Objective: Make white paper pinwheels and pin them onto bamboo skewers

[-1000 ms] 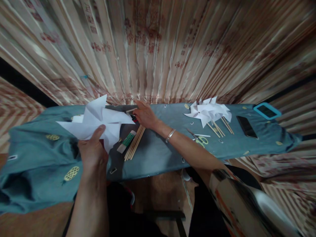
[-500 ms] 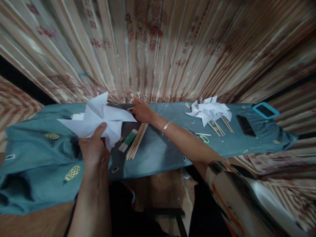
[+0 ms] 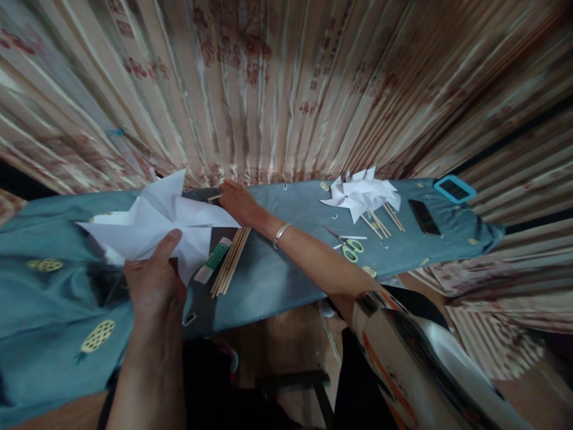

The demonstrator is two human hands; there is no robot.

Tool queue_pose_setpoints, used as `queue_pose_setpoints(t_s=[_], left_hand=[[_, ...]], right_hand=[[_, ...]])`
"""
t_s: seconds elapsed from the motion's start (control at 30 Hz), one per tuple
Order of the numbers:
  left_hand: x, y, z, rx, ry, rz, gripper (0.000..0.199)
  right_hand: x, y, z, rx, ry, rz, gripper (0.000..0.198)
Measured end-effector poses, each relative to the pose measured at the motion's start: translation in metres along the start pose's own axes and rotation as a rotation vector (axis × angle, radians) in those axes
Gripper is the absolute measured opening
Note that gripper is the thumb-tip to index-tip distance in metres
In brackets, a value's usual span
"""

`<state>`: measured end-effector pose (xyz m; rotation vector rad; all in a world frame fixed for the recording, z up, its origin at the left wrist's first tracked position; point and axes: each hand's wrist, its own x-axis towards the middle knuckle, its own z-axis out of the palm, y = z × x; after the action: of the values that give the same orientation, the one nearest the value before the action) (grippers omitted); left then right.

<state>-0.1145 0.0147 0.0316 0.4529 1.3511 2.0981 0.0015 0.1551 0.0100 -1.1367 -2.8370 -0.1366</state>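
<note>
A folded white paper pinwheel (image 3: 147, 218) is gripped at its lower part by my left hand (image 3: 156, 269), thumb pressed on its front, fingers behind it. My right hand (image 3: 242, 206) reaches to the back edge of the table, past the pinwheel's right tip. Its fingers look curled together over a small spot there; what they hold, if anything, is hidden. Just below that hand lies a bundle of thin wooden sticks (image 3: 230, 261). Beside the sticks, to their left, is a green and white eraser-like block (image 3: 213, 260).
Finished white pinwheels on sticks (image 3: 364, 194) lie together at the right. Scissors with pale green handles (image 3: 351, 248), a black phone (image 3: 424, 217) and a blue-framed device (image 3: 455, 189) are also on the cloth-covered table (image 3: 277, 286). A pleated curtain (image 3: 277, 107) hangs behind.
The view has swung to the right, so everything sits further left. My left hand still holds the pinwheel, and my right hand stays at the table's back edge.
</note>
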Motion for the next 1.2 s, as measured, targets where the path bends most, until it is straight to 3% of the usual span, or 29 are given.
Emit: queue_pose_setpoints(t_s=[0.2, 0.73, 1.2], left_hand=[[-0.003, 0.001, 0.003, 0.011, 0.014, -0.036, 0.036], [-0.002, 0.001, 0.004, 0.002, -0.012, -0.039, 0.038], [-0.002, 0.001, 0.002, -0.033, -0.026, -0.037, 0.042]], right_hand=[[0.003, -0.008, -0.002, 0.05, 0.003, 0.126, 0.026], [0.001, -0.009, -0.012, 0.063, -0.037, 0.088, 0.031], [0.019, -0.007, 0.013, 0.105, 0.032, 0.138, 0.041]])
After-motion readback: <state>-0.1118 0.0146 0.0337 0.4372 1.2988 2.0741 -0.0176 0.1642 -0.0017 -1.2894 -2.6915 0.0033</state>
